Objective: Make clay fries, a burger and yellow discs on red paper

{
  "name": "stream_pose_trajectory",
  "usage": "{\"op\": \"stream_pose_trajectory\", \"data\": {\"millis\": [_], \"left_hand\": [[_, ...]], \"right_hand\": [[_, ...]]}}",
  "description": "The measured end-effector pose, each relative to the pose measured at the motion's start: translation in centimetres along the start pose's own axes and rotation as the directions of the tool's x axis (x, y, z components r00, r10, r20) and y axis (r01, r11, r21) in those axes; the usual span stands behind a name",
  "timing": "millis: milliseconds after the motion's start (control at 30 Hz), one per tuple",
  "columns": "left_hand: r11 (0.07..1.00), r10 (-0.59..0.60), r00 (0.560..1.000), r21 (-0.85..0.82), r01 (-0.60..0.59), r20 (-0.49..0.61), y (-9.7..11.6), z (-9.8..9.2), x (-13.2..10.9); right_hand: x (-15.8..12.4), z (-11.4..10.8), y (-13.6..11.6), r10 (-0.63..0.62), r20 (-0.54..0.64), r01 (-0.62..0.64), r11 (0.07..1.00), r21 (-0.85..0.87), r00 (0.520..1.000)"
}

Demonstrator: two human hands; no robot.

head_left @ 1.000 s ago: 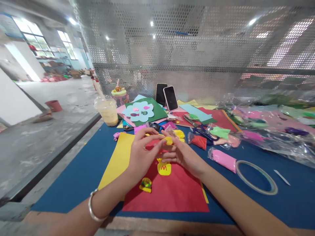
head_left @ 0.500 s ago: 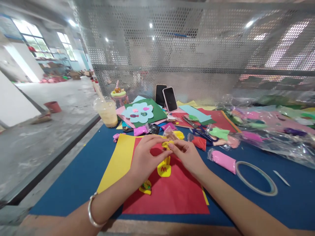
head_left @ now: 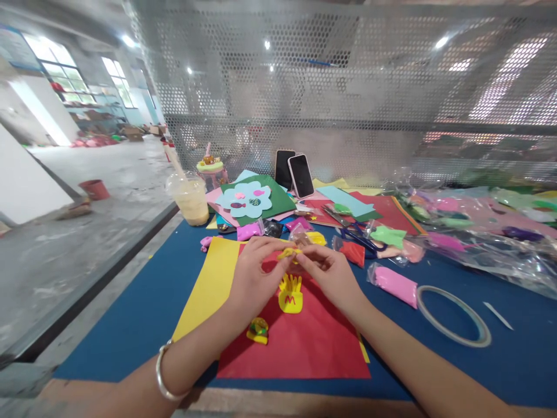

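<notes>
My left hand (head_left: 255,273) and my right hand (head_left: 333,273) meet above a red paper sheet (head_left: 313,342), both pinching one small piece of yellow clay (head_left: 289,253) between their fingertips. Just below it on the red sheet lies a yellow clay fries shape with a red letter M (head_left: 290,294). A small yellow clay burger (head_left: 258,330) sits nearer me on the same sheet. A yellow sheet (head_left: 209,287) lies under the red one. A silver bangle is on my left wrist.
On the blue tabletop (head_left: 143,313) are a pink clay packet (head_left: 395,284), a tape ring (head_left: 454,313), a red clay packet (head_left: 352,251), scissors (head_left: 357,233), coloured papers (head_left: 265,197), two phones (head_left: 296,171), a lidded drink cup (head_left: 190,195) and plastic bags (head_left: 487,232). Perforated metal screen behind.
Both hands drew slightly together and lowered; the yellow clay piece between the fingertips looks thinner and longer than a second ago. The fries shape under them now shows fully.
</notes>
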State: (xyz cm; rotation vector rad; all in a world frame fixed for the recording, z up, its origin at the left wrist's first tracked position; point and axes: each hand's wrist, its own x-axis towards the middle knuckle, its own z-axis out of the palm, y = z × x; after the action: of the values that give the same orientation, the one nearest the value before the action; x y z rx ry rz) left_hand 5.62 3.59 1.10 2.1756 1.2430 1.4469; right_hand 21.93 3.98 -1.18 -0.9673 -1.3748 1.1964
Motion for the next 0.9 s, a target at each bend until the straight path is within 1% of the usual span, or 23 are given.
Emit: {"op": "stream_pose_trajectory", "data": {"millis": [100,167,233,333,400,533,633,700,767,833,900], "left_hand": [[1.000,-0.012,0.998,0.015,0.011,0.057,0.24,-0.01,-0.06],[1.000,-0.014,0.996,0.021,0.012,0.090,0.29,0.00,-0.09],[1.000,0.003,0.994,0.028,-0.006,0.109,0.22,0.04,-0.07],[0.998,0.035,0.992,0.042,-0.041,0.123,-0.03,0.16,-0.04],[0.997,0.045,0.990,0.056,-0.053,0.132,-0.19,0.25,-0.06],[0.993,0.043,0.987,0.103,-0.059,0.152,-0.30,0.30,-0.12],[0.992,0.073,0.982,0.090,-0.090,0.173,-0.17,0.15,-0.05],[0.992,0.106,0.982,0.047,-0.115,0.158,-0.08,0.03,0.05],[0.992,0.130,0.984,-0.009,-0.129,0.119,-0.04,-0.08,0.15],[0.991,0.126,0.989,-0.053,-0.122,0.079,-0.03,-0.16,0.22],[0.992,0.109,0.992,-0.065,-0.106,0.056,-0.02,-0.24,0.25]], "right_hand": [[0.12,-0.09,-0.24,-0.018,-0.065,0.017,0.999,-0.028,0.998],[0.17,-0.11,-0.43,-0.012,-0.082,0.010,1.000,-0.026,0.997],[0.14,-0.06,-0.56,0.006,-0.065,-0.006,1.000,0.004,0.998],[-0.01,0.10,-0.51,0.035,-0.003,-0.035,0.998,0.052,0.999],[-0.09,0.22,-0.31,0.047,0.011,-0.048,0.997,0.067,0.999],[0.07,0.17,0.04,0.051,-0.027,-0.051,0.998,0.025,0.998],[0.34,-0.16,-0.08,0.035,-0.056,-0.035,0.999,-0.002,0.998],[0.44,-0.37,-0.26,-0.003,-0.065,0.000,0.999,-0.053,0.998],[0.43,-0.48,-0.36,-0.028,-0.037,0.025,0.996,-0.086,0.999],[0.40,-0.47,-0.30,-0.016,-0.005,0.016,0.998,-0.056,1.000],[0.42,-0.41,-0.15,0.007,0.029,-0.008,1.000,0.012,1.000]]}}
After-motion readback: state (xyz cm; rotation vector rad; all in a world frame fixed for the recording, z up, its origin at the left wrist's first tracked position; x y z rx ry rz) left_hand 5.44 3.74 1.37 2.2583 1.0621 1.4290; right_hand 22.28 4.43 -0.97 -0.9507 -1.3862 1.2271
